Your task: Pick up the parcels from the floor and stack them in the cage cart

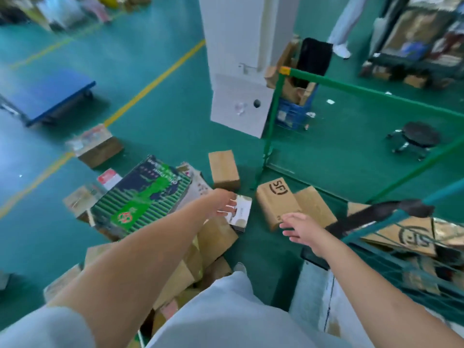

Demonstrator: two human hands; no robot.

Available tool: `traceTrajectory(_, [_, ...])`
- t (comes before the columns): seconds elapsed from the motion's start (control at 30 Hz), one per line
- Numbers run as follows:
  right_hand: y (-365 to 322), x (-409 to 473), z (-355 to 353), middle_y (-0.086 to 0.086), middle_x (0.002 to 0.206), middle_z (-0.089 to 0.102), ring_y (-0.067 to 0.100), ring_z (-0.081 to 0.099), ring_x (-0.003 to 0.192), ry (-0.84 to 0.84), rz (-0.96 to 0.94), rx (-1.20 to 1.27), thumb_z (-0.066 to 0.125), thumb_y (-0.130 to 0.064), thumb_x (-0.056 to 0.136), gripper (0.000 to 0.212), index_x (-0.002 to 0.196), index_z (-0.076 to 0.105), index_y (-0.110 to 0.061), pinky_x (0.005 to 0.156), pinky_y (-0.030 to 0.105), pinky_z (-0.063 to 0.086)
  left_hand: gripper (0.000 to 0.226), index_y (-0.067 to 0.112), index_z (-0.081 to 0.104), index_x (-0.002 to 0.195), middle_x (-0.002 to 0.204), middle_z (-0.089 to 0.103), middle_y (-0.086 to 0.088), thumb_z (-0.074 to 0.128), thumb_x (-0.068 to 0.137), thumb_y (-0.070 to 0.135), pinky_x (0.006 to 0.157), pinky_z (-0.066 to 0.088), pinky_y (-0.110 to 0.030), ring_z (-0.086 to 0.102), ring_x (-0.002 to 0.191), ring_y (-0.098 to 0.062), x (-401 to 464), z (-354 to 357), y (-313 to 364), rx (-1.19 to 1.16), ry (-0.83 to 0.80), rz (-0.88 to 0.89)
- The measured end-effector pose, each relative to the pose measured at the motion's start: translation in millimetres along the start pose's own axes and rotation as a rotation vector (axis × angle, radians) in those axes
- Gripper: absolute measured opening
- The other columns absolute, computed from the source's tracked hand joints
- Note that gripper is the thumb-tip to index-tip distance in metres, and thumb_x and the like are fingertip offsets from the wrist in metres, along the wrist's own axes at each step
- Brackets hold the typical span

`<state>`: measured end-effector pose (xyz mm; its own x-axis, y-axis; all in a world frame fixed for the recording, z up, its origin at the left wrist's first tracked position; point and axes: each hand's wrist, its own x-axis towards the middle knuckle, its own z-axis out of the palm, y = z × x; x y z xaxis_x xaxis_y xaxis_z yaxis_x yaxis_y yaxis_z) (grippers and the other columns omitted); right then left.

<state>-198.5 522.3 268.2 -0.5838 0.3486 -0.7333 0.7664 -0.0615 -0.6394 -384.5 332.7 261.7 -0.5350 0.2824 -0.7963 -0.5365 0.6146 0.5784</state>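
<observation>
Parcels lie in a heap on the green floor in front of me. My left hand (224,200) reaches down onto a small white box (241,214), with its fingers over the box's near edge. My right hand (300,228) hovers with spread fingers just in front of a brown SF parcel (277,202), holding nothing. A large green striped box (143,197) lies left of my left arm. The green cage cart (364,95) stands to the right, with brown parcels (401,234) stacked inside it.
A small brown box (223,169) stands beyond the white one and a taped carton (96,145) lies further left. A white pillar (241,101), a blue trolley (54,96), a black stool (420,136) and another person's legs (342,26) stand around.
</observation>
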Motion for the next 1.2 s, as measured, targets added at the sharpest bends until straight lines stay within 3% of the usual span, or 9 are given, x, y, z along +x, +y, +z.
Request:
traceTrajectory(0.07, [-15.6,10.7,11.6,0.004,0.118,0.071,0.022,0.068,0.102,-0.030,0.003,-0.052,0.050,-0.029,0.108,0.018,0.115,0.065,-0.022,0.091,0.034,0.054,0.022,0.010,0.062,0.115,0.104,0.067,-0.005,0.046,0.107,0.022,0.080,0.053,-0.030,0.062,0.081,-0.018,6.3,-19.1,-8.4,-0.041,0.027,-0.034])
traceTrajectory(0.2, [-48.0,28.8,33.3,0.003,0.116,0.070,0.025,0.067,0.112,-0.060,0.006,-0.133,0.048,-0.029,0.108,0.020,0.117,0.065,-0.021,0.090,0.034,0.054,0.022,0.010,0.061,0.119,0.108,0.065,-0.006,0.048,0.107,0.021,0.060,0.051,-0.022,0.060,0.076,-0.016,13.9,-52.3,-17.6,-0.153,0.056,-0.074])
traceTrajectory(0.3, [-69.9,43.3,50.7,0.003,0.116,0.070,0.024,0.068,0.110,-0.089,-0.003,-0.203,0.048,-0.030,0.108,0.022,0.119,0.065,-0.021,0.090,0.034,0.055,0.020,0.010,0.060,0.119,0.108,0.064,-0.007,0.048,0.107,0.021,0.059,0.050,-0.022,0.059,0.077,-0.015,22.1,-73.1,-20.4,-0.235,0.061,-0.071])
traceTrajectory(0.5, [-128.3,70.9,95.7,0.005,0.117,0.069,0.025,0.067,0.109,-0.177,-0.051,-0.416,0.048,-0.030,0.109,0.024,0.123,0.063,-0.018,0.095,0.036,0.054,0.028,0.010,0.060,0.128,0.120,0.068,-0.008,0.050,0.107,0.026,0.088,0.055,-0.035,0.064,0.092,-0.020,41.6,-113.5,-35.6,-0.445,0.142,-0.068])
traceTrajectory(0.63, [-160.4,87.7,123.1,0.006,0.118,0.070,0.018,0.066,0.096,-0.242,-0.081,-0.492,0.049,-0.031,0.108,0.026,0.123,0.064,-0.016,0.085,0.031,0.054,0.030,0.007,0.060,0.128,0.119,0.069,-0.009,0.051,0.106,0.025,0.091,0.054,-0.037,0.062,0.087,-0.021,42.8,-140.3,-50.9,-0.512,0.213,-0.082])
traceTrajectory(0.77, [-181.6,99.3,148.5,0.006,0.116,0.069,0.020,0.066,0.102,-0.310,-0.108,-0.560,0.047,-0.030,0.109,0.026,0.121,0.064,-0.015,0.089,0.033,0.055,0.027,0.004,0.060,0.125,0.123,0.069,-0.011,0.053,0.105,0.022,0.099,0.055,-0.042,0.064,0.088,-0.023,36.1,-167.0,-59.4,-0.573,0.298,-0.086])
traceTrajectory(0.93, [-199.9,122.2,181.2,0.006,0.119,0.070,0.022,0.067,0.104,-0.441,-0.122,-0.642,0.049,-0.031,0.108,0.025,0.123,0.063,-0.017,0.093,0.036,0.055,0.028,0.007,0.059,0.130,0.123,0.068,-0.007,0.050,0.106,0.020,0.074,0.054,-0.029,0.063,0.093,-0.019,21.5,-200.2,-66.9,-0.653,0.401,-0.122])
traceTrajectory(1.13, [-219.7,159.4,210.1,0.007,0.116,0.070,0.022,0.066,0.103,-0.576,-0.137,-0.719,0.051,-0.030,0.108,0.022,0.123,0.062,-0.017,0.087,0.034,0.053,0.029,0.008,0.057,0.129,0.122,0.068,-0.009,0.053,0.106,0.023,0.074,0.052,-0.030,0.062,0.087,-0.018,12.4,-223.1,-78.8,-0.703,0.562,-0.174])
traceTrajectory(1.2, [-227.3,170.4,217.1,0.007,0.115,0.071,0.026,0.066,0.106,-0.611,-0.138,-0.749,0.051,-0.028,0.108,0.022,0.122,0.063,-0.016,0.091,0.037,0.054,0.026,0.008,0.058,0.127,0.121,0.068,-0.010,0.052,0.106,0.023,0.082,0.053,-0.033,0.061,0.087,-0.018,7.0,-225.4,-80.9,-0.721,0.613,-0.185])
